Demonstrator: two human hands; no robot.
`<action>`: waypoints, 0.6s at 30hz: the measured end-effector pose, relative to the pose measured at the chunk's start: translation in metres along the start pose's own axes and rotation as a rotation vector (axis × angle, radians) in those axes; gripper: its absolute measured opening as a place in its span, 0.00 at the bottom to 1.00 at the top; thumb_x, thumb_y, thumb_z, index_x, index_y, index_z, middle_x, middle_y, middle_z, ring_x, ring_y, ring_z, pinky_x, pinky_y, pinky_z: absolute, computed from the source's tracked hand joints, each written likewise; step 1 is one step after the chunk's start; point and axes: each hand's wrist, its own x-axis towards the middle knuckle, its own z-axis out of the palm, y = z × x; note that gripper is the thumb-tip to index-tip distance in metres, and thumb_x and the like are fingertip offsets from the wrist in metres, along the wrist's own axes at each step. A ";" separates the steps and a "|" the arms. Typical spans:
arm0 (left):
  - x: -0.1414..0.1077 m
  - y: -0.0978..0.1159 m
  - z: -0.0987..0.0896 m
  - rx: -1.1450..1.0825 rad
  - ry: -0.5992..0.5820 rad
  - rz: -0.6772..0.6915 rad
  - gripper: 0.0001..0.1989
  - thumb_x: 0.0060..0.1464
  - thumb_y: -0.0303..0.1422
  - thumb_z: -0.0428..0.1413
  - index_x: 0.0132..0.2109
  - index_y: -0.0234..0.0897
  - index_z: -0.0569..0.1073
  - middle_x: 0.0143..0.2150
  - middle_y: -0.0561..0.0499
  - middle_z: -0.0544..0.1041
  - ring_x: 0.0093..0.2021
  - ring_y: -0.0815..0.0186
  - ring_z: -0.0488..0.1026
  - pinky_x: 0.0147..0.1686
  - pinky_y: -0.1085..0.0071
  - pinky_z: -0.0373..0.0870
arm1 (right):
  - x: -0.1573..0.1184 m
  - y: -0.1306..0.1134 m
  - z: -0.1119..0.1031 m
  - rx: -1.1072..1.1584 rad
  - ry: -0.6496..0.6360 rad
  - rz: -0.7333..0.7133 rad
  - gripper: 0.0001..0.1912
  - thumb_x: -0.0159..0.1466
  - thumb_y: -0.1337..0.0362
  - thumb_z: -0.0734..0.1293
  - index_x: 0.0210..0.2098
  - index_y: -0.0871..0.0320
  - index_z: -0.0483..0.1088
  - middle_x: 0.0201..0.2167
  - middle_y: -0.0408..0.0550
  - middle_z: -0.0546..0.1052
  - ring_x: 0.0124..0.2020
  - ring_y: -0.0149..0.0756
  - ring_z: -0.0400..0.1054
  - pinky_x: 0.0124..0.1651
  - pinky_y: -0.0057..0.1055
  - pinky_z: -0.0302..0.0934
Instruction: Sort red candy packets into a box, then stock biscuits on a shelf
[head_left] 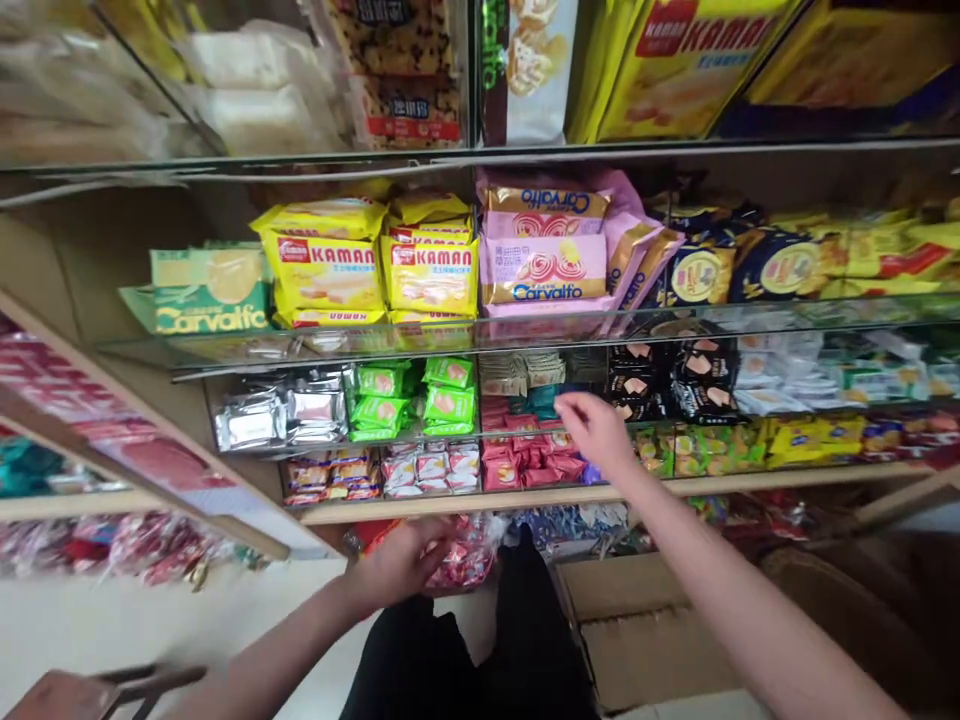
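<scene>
My right hand (598, 432) reaches into the lower shelf, its fingers drawn together at the teal packets (543, 401). Whether a packet is pinched in the fingertips is hidden. Above the teal packets stand pale beige sachets (525, 373), and red packets (525, 450) fill the compartment below. My left hand (405, 562) hovers low over my knees, slightly blurred, with fingers loosely bent and apart. No object shows in it. Behind it lie shiny red and pink wrapped packets (469, 562).
A glass shelf edge (360, 345) runs above my right hand. Yellow KAMAN packs (326, 265) and pink Carvalfo packs (544, 265) stand on it. Green packets (379, 415) and black packets (705, 375) flank the lower compartment. A cardboard box (645, 640) sits on the floor at right.
</scene>
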 end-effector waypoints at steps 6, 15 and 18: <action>0.051 0.078 -0.006 -0.018 0.068 0.224 0.13 0.55 0.31 0.43 0.42 0.38 0.70 0.37 0.50 0.74 0.38 0.68 0.70 0.40 0.72 0.66 | 0.085 0.022 0.043 -0.148 -0.202 -0.076 0.12 0.54 0.71 0.61 0.37 0.62 0.70 0.35 0.53 0.75 0.38 0.40 0.67 0.41 0.32 0.58; -0.043 -0.048 0.100 -0.028 0.122 -0.121 0.12 0.50 0.31 0.47 0.41 0.45 0.70 0.39 0.50 0.74 0.40 0.64 0.70 0.39 0.69 0.68 | 0.123 0.038 0.090 -0.275 -0.298 -0.223 0.16 0.55 0.61 0.63 0.43 0.57 0.68 0.43 0.52 0.71 0.46 0.44 0.60 0.46 0.36 0.51; -0.074 -0.095 0.142 0.020 0.173 -0.117 0.10 0.48 0.28 0.47 0.36 0.44 0.71 0.34 0.51 0.75 0.34 0.65 0.71 0.33 0.71 0.70 | 0.117 0.042 0.097 -0.291 -0.290 -0.229 0.16 0.57 0.61 0.60 0.44 0.57 0.67 0.43 0.53 0.70 0.46 0.44 0.59 0.47 0.38 0.49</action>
